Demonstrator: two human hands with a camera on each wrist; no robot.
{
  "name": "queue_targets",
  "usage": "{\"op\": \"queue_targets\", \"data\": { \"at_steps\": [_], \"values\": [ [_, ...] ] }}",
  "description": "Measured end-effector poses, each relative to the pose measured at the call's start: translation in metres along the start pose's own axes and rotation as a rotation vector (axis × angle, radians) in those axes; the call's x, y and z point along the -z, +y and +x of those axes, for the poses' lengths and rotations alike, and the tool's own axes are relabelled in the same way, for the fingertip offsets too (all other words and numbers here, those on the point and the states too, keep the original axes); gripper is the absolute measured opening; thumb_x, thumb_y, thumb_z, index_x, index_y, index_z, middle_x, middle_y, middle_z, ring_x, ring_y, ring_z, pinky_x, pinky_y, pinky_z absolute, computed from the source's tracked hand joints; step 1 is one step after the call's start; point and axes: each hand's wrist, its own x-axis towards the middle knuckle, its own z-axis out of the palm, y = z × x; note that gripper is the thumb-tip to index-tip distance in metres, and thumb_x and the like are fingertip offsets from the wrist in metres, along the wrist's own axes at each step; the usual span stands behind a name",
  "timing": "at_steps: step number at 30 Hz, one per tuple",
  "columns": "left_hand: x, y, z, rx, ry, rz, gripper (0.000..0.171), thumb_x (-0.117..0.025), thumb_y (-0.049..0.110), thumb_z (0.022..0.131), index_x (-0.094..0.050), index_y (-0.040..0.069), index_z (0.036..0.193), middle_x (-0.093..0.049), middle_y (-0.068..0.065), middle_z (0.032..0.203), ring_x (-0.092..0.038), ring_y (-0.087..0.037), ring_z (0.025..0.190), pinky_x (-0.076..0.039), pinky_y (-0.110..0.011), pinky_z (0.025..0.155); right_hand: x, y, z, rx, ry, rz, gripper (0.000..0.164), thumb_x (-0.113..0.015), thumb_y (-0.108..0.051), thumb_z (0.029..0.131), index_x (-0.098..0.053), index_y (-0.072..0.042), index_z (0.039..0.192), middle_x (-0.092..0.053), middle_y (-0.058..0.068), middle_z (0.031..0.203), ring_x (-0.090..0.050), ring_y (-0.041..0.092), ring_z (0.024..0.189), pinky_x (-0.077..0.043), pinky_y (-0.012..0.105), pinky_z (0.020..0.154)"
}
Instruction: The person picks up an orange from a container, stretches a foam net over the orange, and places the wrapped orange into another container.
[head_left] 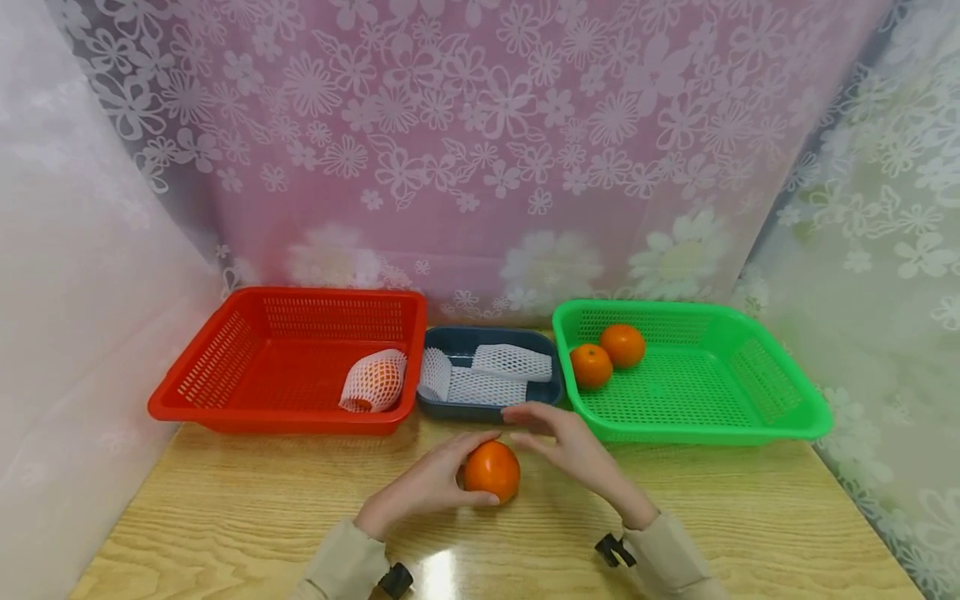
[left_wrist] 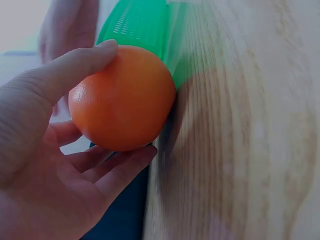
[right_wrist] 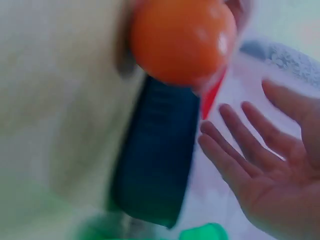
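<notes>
My left hand (head_left: 431, 483) grips an orange (head_left: 492, 472) close over the wooden table, in front of the dark blue tray. In the left wrist view the thumb lies along one side of the orange (left_wrist: 122, 98) and the fingertips curl under the other. My right hand (head_left: 566, 446) is raised just right of the orange, its fingers extended and apart from the fruit. The right wrist view shows that hand (right_wrist: 275, 160) with spread fingers and a bare palm.
A red basket (head_left: 300, 423) at the left holds a fruit in a white foam net (head_left: 375, 379). In the dark blue tray (head_left: 468, 412) lie several white foam nets (head_left: 512, 362). Two oranges (head_left: 622, 346) sit in the green basket (head_left: 697, 432) at the right. Curtains hang behind.
</notes>
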Motion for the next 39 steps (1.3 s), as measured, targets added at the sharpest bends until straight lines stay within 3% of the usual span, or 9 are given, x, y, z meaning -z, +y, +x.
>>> {"op": "queue_targets", "data": {
  "at_steps": [4,7,10,17,23,29,34,39],
  "values": [
    [-0.001,0.000,0.001,-0.015,0.003,0.025,0.081,-0.080,0.042,0.086,-0.042,0.016,0.153,-0.053,-0.004,0.144,-0.053,-0.024,0.126,-0.049,-0.048,0.102,0.009,0.000,0.022,0.046,0.217,-0.245,0.026,-0.074,-0.009,0.092,-0.072,-0.006,0.118,-0.071,0.009,0.114,-0.071,0.030,0.096,-0.059,0.045,0.082],
    [-0.002,0.000,0.001,-0.024,0.009,0.031,0.081,-0.080,0.040,0.087,-0.041,0.016,0.153,-0.052,-0.006,0.144,-0.054,-0.024,0.124,-0.050,-0.048,0.101,0.009,0.006,0.036,0.030,0.311,-0.449,0.025,-0.077,-0.008,0.090,-0.073,-0.008,0.115,-0.070,0.009,0.111,-0.068,0.028,0.080,-0.059,0.042,0.070],
    [-0.003,0.001,0.000,-0.032,0.011,0.031,0.080,-0.080,0.039,0.087,-0.041,0.016,0.153,-0.052,-0.008,0.143,-0.054,-0.026,0.123,-0.051,-0.049,0.099,0.004,0.015,0.047,0.000,0.337,-0.579,0.027,-0.079,-0.006,0.087,-0.071,-0.006,0.113,-0.068,0.012,0.109,-0.065,0.028,0.076,-0.057,0.041,0.066],
    [-0.005,0.000,0.000,-0.032,0.020,0.022,0.081,-0.081,0.040,0.086,-0.042,0.017,0.153,-0.052,-0.007,0.141,-0.055,-0.024,0.121,-0.051,-0.047,0.099,-0.007,0.033,0.066,-0.034,0.313,-0.767,0.034,-0.080,-0.002,0.084,-0.069,-0.003,0.116,-0.064,0.017,0.114,-0.064,0.036,0.095,-0.058,0.044,0.078],
    [-0.006,0.000,0.001,-0.039,0.036,0.035,0.082,-0.081,0.043,0.084,-0.043,0.017,0.152,-0.053,-0.004,0.140,-0.055,-0.022,0.121,-0.051,-0.045,0.099,-0.010,0.039,0.077,-0.063,0.292,-0.858,0.031,-0.077,0.002,0.085,-0.070,-0.003,0.114,-0.064,0.017,0.110,-0.063,0.035,0.089,-0.057,0.041,0.071],
    [-0.006,-0.001,0.001,-0.041,0.039,0.036,0.083,-0.081,0.044,0.085,-0.042,0.018,0.153,-0.052,-0.003,0.141,-0.055,-0.022,0.121,-0.051,-0.045,0.099,-0.012,0.040,0.082,-0.076,0.296,-0.858,0.018,-0.070,0.006,0.091,-0.074,-0.004,0.105,-0.068,0.014,0.095,-0.067,0.031,0.077,-0.058,0.040,0.066],
    [-0.006,-0.001,0.001,-0.047,0.047,0.036,0.083,-0.081,0.044,0.085,-0.042,0.018,0.153,-0.052,-0.002,0.141,-0.055,-0.022,0.121,-0.051,-0.046,0.099,-0.008,0.038,0.083,-0.035,0.411,-0.814,0.015,-0.072,0.007,0.088,-0.074,-0.002,0.100,-0.067,0.014,0.091,-0.066,0.031,0.069,-0.058,0.040,0.063],
    [-0.006,0.001,0.000,-0.062,0.065,0.043,0.082,-0.082,0.042,0.084,-0.043,0.019,0.152,-0.053,-0.002,0.139,-0.056,-0.022,0.120,-0.051,-0.047,0.099,0.006,0.022,0.081,0.052,0.541,-0.767,0.019,-0.076,0.004,0.086,-0.071,-0.002,0.103,-0.066,0.015,0.094,-0.064,0.032,0.065,-0.057,0.042,0.059]
  ]
}}
